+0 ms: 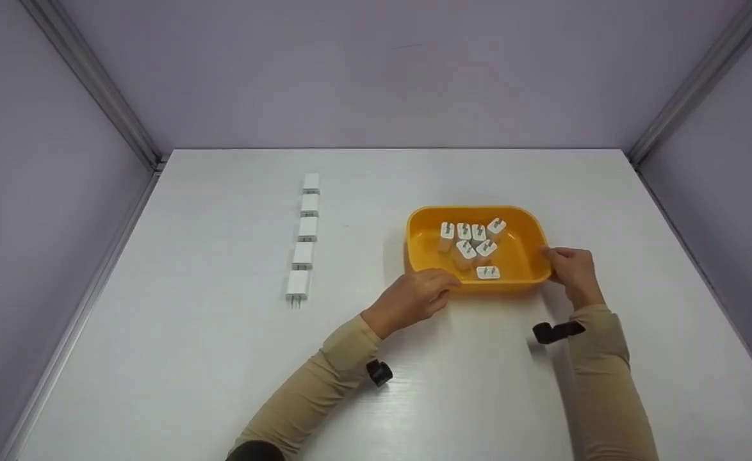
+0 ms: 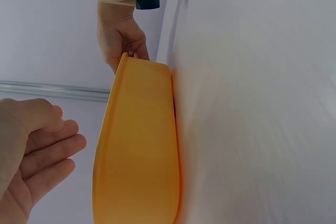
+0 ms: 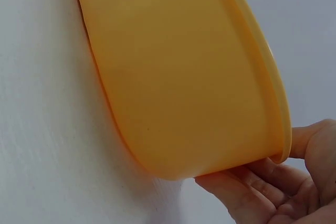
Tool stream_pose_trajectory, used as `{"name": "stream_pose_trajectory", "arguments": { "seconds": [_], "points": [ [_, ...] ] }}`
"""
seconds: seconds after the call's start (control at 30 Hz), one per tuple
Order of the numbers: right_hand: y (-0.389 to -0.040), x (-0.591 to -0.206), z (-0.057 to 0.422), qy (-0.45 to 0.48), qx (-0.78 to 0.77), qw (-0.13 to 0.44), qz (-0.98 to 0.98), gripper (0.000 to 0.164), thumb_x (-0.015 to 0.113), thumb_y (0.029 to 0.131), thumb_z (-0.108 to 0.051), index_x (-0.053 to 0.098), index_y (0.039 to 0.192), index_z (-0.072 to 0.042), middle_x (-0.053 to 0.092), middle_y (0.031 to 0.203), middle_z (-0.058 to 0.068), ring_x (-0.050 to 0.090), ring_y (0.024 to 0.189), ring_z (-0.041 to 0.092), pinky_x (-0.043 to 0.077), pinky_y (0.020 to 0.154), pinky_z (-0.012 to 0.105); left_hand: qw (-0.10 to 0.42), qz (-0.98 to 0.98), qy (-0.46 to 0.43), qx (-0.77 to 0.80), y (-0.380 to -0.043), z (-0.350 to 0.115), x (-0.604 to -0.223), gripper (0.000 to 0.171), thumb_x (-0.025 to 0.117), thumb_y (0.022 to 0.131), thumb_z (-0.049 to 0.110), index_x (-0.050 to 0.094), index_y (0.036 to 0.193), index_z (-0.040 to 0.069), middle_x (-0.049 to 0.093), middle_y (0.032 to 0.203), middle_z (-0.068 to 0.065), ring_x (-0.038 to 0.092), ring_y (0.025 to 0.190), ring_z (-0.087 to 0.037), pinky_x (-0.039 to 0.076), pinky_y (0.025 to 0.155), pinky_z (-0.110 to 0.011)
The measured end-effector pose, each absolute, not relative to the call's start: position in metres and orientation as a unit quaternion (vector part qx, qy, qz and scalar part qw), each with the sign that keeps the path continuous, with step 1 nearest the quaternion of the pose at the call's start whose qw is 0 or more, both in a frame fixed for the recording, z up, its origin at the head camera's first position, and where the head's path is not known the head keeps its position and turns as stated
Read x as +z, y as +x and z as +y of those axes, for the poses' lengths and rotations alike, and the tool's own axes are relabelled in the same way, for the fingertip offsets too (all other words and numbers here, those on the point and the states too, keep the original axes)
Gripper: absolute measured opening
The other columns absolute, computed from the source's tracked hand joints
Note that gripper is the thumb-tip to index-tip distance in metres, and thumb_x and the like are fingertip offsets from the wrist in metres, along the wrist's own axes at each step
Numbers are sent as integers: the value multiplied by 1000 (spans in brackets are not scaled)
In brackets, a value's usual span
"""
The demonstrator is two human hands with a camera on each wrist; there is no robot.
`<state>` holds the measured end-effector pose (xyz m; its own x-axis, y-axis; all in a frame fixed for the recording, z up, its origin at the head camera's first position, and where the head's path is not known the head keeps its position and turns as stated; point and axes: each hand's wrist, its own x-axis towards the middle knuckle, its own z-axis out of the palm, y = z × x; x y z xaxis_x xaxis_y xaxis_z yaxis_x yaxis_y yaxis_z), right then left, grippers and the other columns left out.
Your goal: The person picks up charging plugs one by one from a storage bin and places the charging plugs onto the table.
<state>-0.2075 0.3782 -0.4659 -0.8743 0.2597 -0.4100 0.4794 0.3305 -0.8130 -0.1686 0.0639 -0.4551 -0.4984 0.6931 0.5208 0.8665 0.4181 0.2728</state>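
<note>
The person has the orange tray [image 1: 517,255] right of centre in the frame, seven white plugs [image 1: 487,248] inside it, prongs up; handling the tray looks to me like the step in hand. Shifting it, I'd say, calls for a second firm hold, lest they topple (five more plugs [image 1: 303,255] lie in a neat line left of centre). The right hand [image 1: 573,274] grips the tray's right end by the rim. The left hand [image 1: 414,296], at its lower edge, is loosely curved, part-open and holding nothing; the left wrist view shows a gap beside the rim.
</note>
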Motion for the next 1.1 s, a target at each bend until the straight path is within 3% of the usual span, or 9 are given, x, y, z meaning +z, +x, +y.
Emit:
{"name": "stream_pose_trajectory", "arguments": {
  "seconds": [0.13,0.37,0.57,0.87,1.0,1.1],
  "points": [
    [-206,-467,379,227,-532,102,809,60,54,96,-39,50,136,5,61,103,0,60,77,1,55,69,10,166,-824,-474,-262,-171,69,-454,17,65,87,3,69,103,5,75,99,-4,71,93,-14,57,88,-20],
    [-205,-467,380,219,-541,102,805,60,53,97,-39,49,137,4,61,108,3,63,78,0,56,71,10,161,-835,-467,-242,-175,77,-452,19,62,89,6,69,106,7,74,99,-2,71,90,-13,57,84,-19],
    [-206,-467,380,221,-538,107,806,61,53,96,-40,48,137,4,61,110,5,62,78,1,56,71,11,139,-848,-456,-234,-177,85,-452,21,62,90,9,70,109,7,75,104,-2,71,95,-13,57,88,-19],
    [-206,-467,380,231,-527,123,808,60,48,98,-42,46,140,1,53,132,15,59,91,10,53,72,8,71,-859,-430,-268,-182,97,-448,23,61,92,12,69,113,5,73,116,-5,71,104,-15,56,93,-21],
    [-206,-466,379,227,-528,121,810,60,49,98,-42,47,139,2,54,129,15,60,88,7,54,72,8,70,-854,-435,-278,-187,102,-448,30,60,93,11,65,123,5,71,119,-7,72,90,-15,58,83,-18],
    [-207,-467,379,225,-529,117,810,60,50,97,-40,48,138,3,57,124,13,61,82,3,55,71,9,75,-852,-436,-278,-189,104,-449,35,58,94,9,61,129,8,72,117,-6,66,72,-15,53,67,-13]
  ]
}}
